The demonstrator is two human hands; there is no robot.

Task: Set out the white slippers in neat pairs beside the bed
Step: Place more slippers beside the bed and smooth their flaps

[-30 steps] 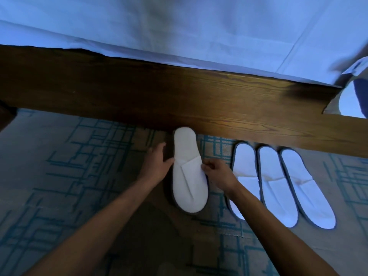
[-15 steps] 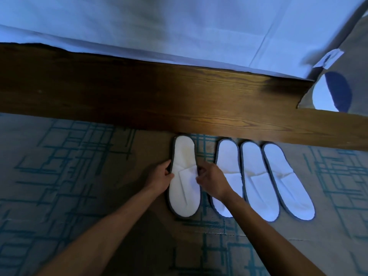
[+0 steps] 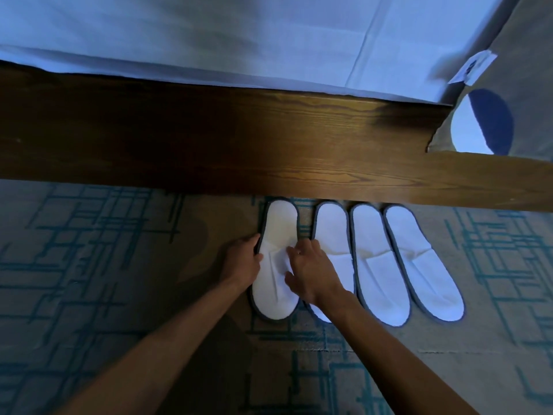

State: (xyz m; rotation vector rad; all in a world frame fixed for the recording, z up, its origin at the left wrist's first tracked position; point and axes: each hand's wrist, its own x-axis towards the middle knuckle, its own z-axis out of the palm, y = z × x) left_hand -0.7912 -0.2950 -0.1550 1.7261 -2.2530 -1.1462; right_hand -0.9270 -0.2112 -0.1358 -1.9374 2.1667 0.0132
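Observation:
Several flat white slippers with dark edging lie in a row on the carpet, heels toward the wooden bed frame. The leftmost slipper sits between my hands. My left hand presses against its left edge. My right hand rests on its strap and right side, and partly covers the second slipper. The third slipper and the fourth slipper lie untouched to the right, the fourth angled outward at its toe.
A white sheet hangs over the bed frame. A grey cushion with a blue and white circle sits at the upper right. The beige carpet with teal line pattern spreads to both sides of the slippers.
Both hands have slid the leftmost slipper rightward, closer to the second slipper, and set it straighter. My right hand has moved further onto its strap.

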